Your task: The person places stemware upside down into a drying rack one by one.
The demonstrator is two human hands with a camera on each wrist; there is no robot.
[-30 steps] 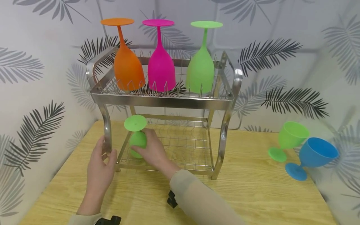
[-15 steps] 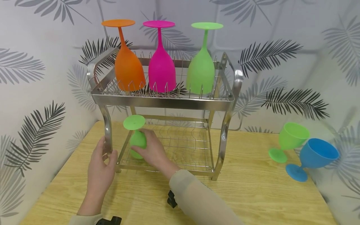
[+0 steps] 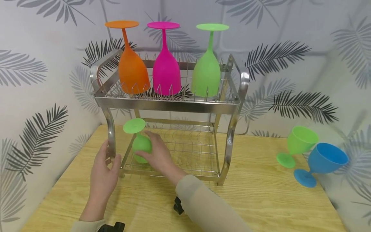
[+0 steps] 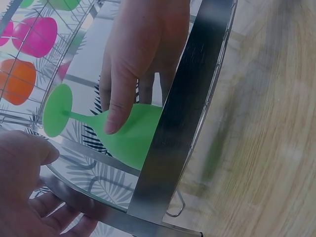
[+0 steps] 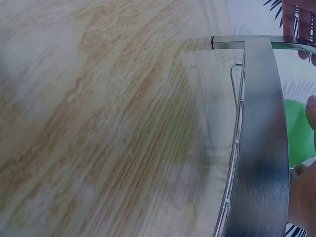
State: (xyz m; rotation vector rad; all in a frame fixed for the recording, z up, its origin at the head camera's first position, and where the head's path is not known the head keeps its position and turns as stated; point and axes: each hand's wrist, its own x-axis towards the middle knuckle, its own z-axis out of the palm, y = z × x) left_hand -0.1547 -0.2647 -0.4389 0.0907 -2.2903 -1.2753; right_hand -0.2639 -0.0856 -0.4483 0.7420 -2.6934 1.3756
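Observation:
My right hand (image 3: 157, 153) grips an upside-down green goblet (image 3: 142, 146) by its bowl, at the left end of the lower shelf of a two-tier metal dish rack (image 3: 168, 103). The goblet leans left, its flat round foot uppermost. In the left wrist view, thumb and fingers of the right hand (image 4: 143, 39) lie on both sides of the bowl, and the rack's front bar covers the rim. My left hand (image 3: 102, 175) holds the rack's left front leg, its fingers curling behind the metal. Only part of the goblet (image 5: 297, 133) shows in the right wrist view.
Inverted orange (image 3: 133, 71), pink (image 3: 166, 72) and light green (image 3: 206, 74) goblets stand on the upper shelf. A green goblet (image 3: 301, 140) and a blue goblet (image 3: 326, 158) lie tilted on the wooden table (image 3: 261, 193) at right. A leaf-patterned wall rises behind.
The goblet in my right hand has tipped further left, its foot shifting left and its bowl staying low on the shelf. The left hand keeps its place on the leg.

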